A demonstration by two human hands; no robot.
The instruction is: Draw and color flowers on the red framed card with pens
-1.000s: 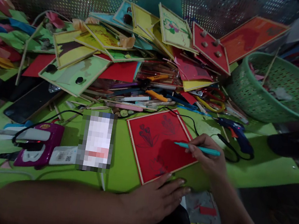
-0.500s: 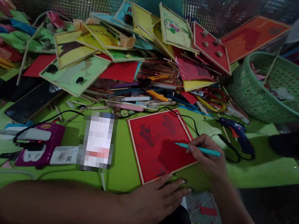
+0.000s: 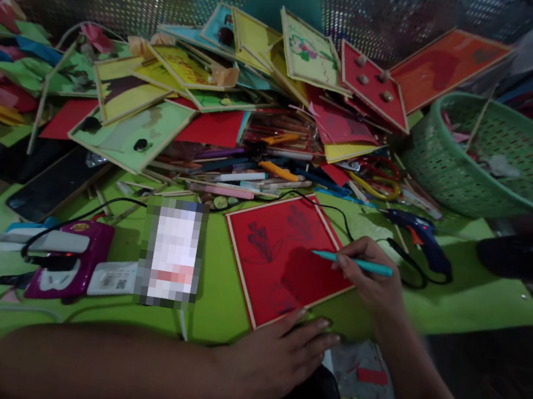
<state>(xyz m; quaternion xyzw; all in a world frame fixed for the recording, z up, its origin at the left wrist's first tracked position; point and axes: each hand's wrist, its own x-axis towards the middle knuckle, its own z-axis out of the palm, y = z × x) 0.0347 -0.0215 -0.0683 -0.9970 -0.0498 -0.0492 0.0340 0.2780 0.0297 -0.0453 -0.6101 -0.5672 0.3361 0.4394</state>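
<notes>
A red card (image 3: 281, 262) edged with thin pale wooden strips lies on the green tabletop, with dark line drawings of flowers on its left and upper parts. My right hand (image 3: 370, 270) grips a teal marker pen (image 3: 367, 265), its tip pointing left above the middle of the card. Whether the tip touches the surface I cannot tell. My left hand (image 3: 279, 357) lies with fingers stretched along the card's near edge, holding nothing. The shadow of my right hand darkens part of the card.
A phone with a blurred screen (image 3: 172, 252) and a purple power strip (image 3: 69, 259) with cables sit left. Framed pictures (image 3: 130, 131) and pens (image 3: 244, 176) pile up behind. On the right are a blue glue gun (image 3: 419, 237) and a green basket (image 3: 514, 198).
Both hands and the teal marker pen stay nearly in place over the red card. The whole view has shifted very slightly.
</notes>
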